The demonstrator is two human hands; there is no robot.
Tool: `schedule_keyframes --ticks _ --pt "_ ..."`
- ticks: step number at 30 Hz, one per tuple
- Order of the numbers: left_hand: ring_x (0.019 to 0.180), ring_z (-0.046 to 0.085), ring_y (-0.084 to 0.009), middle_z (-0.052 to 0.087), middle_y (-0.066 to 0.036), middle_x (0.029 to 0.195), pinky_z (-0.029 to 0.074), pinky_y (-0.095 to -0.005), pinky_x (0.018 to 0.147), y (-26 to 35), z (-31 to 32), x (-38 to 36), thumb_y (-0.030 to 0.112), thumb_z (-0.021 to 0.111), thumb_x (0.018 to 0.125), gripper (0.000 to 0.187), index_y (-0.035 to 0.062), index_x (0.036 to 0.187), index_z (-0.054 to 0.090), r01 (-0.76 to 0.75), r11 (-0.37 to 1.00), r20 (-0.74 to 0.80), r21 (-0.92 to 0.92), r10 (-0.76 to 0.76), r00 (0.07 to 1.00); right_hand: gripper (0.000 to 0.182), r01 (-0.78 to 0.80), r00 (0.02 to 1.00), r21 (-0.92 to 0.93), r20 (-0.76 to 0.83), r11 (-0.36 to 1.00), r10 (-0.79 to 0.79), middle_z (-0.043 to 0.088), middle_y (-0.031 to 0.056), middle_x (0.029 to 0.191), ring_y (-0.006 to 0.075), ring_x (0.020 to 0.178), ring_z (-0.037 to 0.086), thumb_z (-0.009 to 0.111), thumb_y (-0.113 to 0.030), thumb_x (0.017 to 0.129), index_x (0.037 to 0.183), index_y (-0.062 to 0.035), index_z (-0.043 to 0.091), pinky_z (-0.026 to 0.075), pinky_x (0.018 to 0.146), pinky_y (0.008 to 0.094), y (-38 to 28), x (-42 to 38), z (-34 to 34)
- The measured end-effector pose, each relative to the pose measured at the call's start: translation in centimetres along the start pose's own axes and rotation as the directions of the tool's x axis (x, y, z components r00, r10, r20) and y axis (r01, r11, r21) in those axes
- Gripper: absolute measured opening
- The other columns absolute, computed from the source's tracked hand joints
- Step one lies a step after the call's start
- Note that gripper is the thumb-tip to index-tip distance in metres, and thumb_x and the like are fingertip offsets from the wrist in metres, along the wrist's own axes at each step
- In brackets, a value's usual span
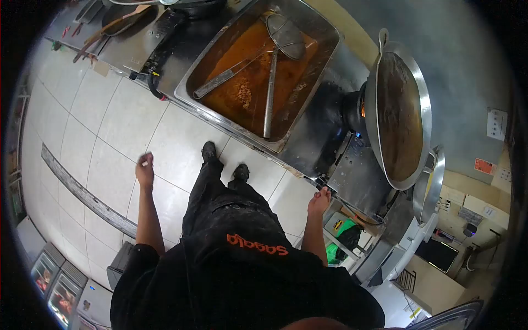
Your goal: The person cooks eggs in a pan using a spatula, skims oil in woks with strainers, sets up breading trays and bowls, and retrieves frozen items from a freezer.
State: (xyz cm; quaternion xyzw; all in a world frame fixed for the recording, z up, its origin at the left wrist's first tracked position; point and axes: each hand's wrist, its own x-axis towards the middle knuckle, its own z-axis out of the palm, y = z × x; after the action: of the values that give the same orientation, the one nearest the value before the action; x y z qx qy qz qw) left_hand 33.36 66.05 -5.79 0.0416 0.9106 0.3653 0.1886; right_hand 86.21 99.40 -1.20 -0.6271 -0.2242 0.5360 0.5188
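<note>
My left hand (145, 171) hangs over the tiled floor with its fingers curled in and nothing showing in them. At the front edge of the stove counter (313, 151), my right hand (319, 202) has its fingers bent together beside the burner controls; I cannot tell what they grip. Above and right of it, a large wok (400, 118) of dark brown liquid sits over a lit burner (360, 107). In front of me, a deep steel pan (190, 93) holds orange-brown oil, a round mesh skimmer (286, 37) and a second long metal handle (269, 99).
A dark pan (132, 25) with a wooden utensil (104, 34) lies at the far left of the counter. A black hose (152, 85) loops off the counter front. Under the right side is a shelf with a green bag (341, 234). Floor drain grating (88, 195) crosses the tiles at left.
</note>
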Motion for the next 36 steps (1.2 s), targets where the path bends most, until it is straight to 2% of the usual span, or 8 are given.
schedule_keyframes --ticks 9,18,25,27,28,30,34,36 --pt "0.090 0.054 -0.0137 0.060 -0.003 0.106 0.045 -0.0270 0.073 27.1 -11.5 9.7 0.023 0.067 0.087 0.023 0.0132 0.107 0.068 -0.579 0.807 -0.352 -0.116 0.512 0.784 0.012 -0.024 0.999 -0.038 0.023 0.999 0.025 0.050 -0.0054 0.072 0.0064 0.056 0.039 0.060 -0.009 0.090 0.080 -0.0143 0.054 0.033 0.050 0.0234 0.9 2.3 -2.6" --pt "0.100 0.056 -0.0272 0.058 -0.010 0.111 0.043 -0.0374 0.085 44.7 -12.8 13.5 0.028 0.073 0.077 0.023 0.0118 0.093 0.072 -0.944 0.147 -0.133 0.296 0.985 0.111 0.011 -0.221 0.959 0.115 0.208 0.968 0.194 0.053 -0.0037 0.069 0.0079 0.061 0.047 0.062 -0.021 0.090 0.082 -0.0164 0.055 0.038 0.056 0.0229 0.1 1.8 -2.5" --pt "0.111 0.047 -0.0348 0.055 -0.015 0.118 0.033 -0.0447 0.097 47.0 -9.7 16.9 0.035 0.067 0.079 0.034 0.0058 0.097 0.067 -0.874 0.408 0.136 0.266 0.881 0.452 0.007 -0.213 0.967 0.113 0.166 0.970 0.193 0.052 -0.0026 0.074 0.0099 0.062 0.048 0.061 -0.023 0.089 0.088 -0.0169 0.058 0.040 0.054 0.0245 0.6 0.6 -3.3" --pt "0.110 0.047 -0.0354 0.055 -0.014 0.117 0.032 -0.0444 0.097 45.8 -9.3 23.0 0.031 0.069 0.080 0.050 0.0056 0.120 0.053 -0.938 0.094 0.270 0.333 0.944 0.191 0.010 -0.233 0.967 0.055 0.123 0.971 0.225 0.052 -0.0017 0.076 0.0102 0.062 0.047 0.061 -0.025 0.089 0.090 -0.0155 0.059 0.040 0.054 0.0247 -0.1 -0.7 -3.6" --pt "0.107 0.049 -0.0352 0.057 -0.014 0.113 0.032 -0.0447 0.096 45.7 -8.9 22.6 0.027 0.071 0.080 0.056 0.0068 0.125 0.046 -0.915 0.398 0.221 -0.069 0.900 0.375 0.013 -0.238 0.965 -0.023 0.111 0.971 0.239 0.052 -0.0006 0.076 0.0104 0.059 0.046 0.062 -0.025 0.087 0.091 -0.0129 0.060 0.040 0.053 0.0245 0.0 -1.5 -4.3" --pt "0.105 0.051 -0.0356 0.059 -0.014 0.107 0.034 -0.0448 0.095 47.0 -10.3 18.3 0.024 0.072 0.079 0.053 0.0054 0.122 0.046 -0.915 0.254 0.125 0.312 0.944 0.305 0.021 -0.189 0.968 -0.146 0.139 0.971 0.209 0.052 0.0018 0.078 0.0107 0.057 0.046 0.063 -0.026 0.086 0.097 -0.0084 0.062 0.040 0.052 0.0244 1.0 -2.8 -6.3" --pt "0.113 0.049 -0.0322 0.055 -0.013 0.115 0.034 -0.0434 0.096 50.9 -13.1 8.7 0.023 0.072 0.079 0.044 0.0033 0.114 0.054 -0.869 0.482 0.316 -0.114 0.847 0.428 0.022 -0.271 0.954 -0.144 0.094 0.952 0.286 0.052 0.0007 0.077 0.0101 0.057 0.045 0.063 -0.028 0.087 0.097 -0.0086 0.061 0.039 0.052 0.0239 2.0 -5.9 -9.5" --pt "0.118 0.047 -0.0286 0.052 -0.012 0.122 0.033 -0.0414 0.099 52.7 -12.5 1.5 0.019 0.074 0.076 0.029 0.0018 0.097 0.063 -0.966 0.227 0.159 0.121 0.957 0.244 0.022 -0.326 0.936 -0.200 0.071 0.924 0.346 0.052 -0.0004 0.076 0.0091 0.056 0.044 0.063 -0.029 0.087 0.098 -0.0096 0.062 0.039 0.051 0.0240 2.2 -7.3 -10.8"
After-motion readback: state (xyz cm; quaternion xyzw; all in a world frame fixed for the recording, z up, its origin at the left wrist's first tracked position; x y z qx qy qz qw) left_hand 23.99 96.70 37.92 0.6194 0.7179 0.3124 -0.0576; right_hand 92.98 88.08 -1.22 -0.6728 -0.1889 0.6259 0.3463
